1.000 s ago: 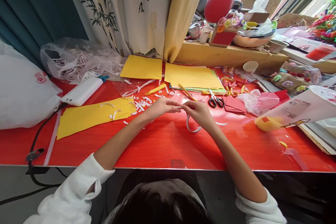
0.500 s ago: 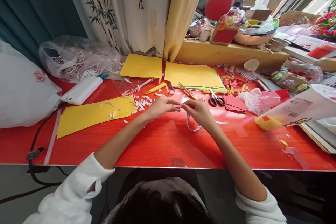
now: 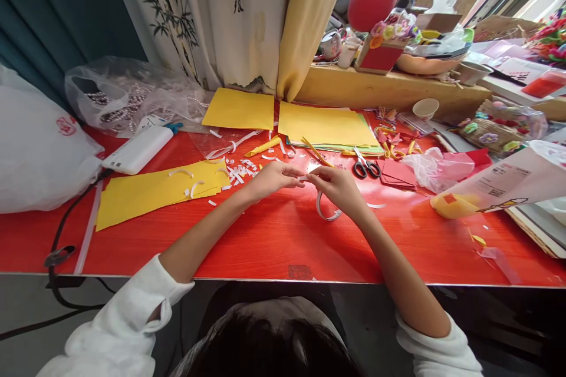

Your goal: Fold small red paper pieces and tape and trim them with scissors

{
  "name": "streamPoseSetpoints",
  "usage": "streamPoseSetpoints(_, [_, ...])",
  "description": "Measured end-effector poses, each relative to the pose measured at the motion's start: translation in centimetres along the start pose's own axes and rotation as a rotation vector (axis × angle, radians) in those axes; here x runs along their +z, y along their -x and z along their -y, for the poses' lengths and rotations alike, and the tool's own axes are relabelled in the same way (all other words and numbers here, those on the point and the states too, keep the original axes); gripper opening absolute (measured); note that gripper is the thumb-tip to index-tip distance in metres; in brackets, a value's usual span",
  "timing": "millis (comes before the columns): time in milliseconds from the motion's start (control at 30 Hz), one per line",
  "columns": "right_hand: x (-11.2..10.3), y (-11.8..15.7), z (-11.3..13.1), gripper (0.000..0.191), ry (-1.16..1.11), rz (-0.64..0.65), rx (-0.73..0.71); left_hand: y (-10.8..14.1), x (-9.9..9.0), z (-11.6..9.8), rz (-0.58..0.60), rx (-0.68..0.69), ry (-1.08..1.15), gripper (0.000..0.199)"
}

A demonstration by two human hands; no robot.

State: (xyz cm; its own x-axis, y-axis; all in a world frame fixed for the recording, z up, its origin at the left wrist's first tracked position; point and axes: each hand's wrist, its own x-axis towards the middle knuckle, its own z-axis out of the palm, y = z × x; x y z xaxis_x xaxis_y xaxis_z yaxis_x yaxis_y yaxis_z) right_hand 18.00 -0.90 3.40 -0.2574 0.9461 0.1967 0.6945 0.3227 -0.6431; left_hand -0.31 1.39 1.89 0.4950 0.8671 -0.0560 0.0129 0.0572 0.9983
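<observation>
Above the middle of the red table (image 3: pixel 265 241), my left hand (image 3: pixel 277 179) pinches one end of a narrow white paper strip (image 3: pixel 326 212). Close beside it on the right, my right hand (image 3: pixel 333 184) is closed on the same strip, whose rest curls in a loop below the fingers. The fingertips of both hands nearly meet. Small white paper scraps (image 3: pixel 239 173) lie left of my left hand. Black-handled scissors (image 3: pixel 365 165) rest just beyond my right hand, near a thin yellow strip (image 3: pixel 317 151).
Yellow sheets (image 3: pixel 243 109) lie at the back, with long yellow paper (image 3: pixel 154 191) at the left. A white box (image 3: pixel 139 149) and plastic bags (image 3: pixel 44 141) stand left. Red paper squares (image 3: pixel 397 174) and a large cup (image 3: pixel 504 179) are at the right.
The view has shifted very slightly. Both hands stay nearly where they were, still holding the strip; the fingertips have moved marginally apart.
</observation>
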Motion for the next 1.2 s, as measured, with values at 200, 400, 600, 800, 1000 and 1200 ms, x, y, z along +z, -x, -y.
streamPoseSetpoints(200, [0.0,0.0,0.0,0.023,-0.027,0.013,-0.005,0.0,0.0,0.1,0.004,-0.01,0.01,0.021])
streamPoseSetpoints(400, [-0.3,0.0,0.1,0.023,-0.114,-0.021,0.051,0.1,0.2,-0.5,-0.063,-0.032,0.042,0.019])
streamPoseSetpoints(600, [0.0,-0.1,-0.3,0.028,-0.114,0.006,0.028,0.4,0.6,-1.0,-0.063,-0.034,0.115,0.016])
streamPoseSetpoints(800, [0.3,-0.2,-0.4,0.026,-0.094,-0.002,0.011,0.6,0.8,-1.0,-0.049,-0.044,0.157,0.019])
streamPoseSetpoints(1000, [0.5,-0.3,-0.6,0.025,-0.125,-0.016,0.021,0.4,0.8,-0.6,-0.064,-0.038,0.211,0.018])
streamPoseSetpoints(1200, [0.5,-0.2,-0.5,0.024,-0.11,-0.036,0.018,0.3,1.0,-0.4,-0.072,-0.035,0.226,0.02])
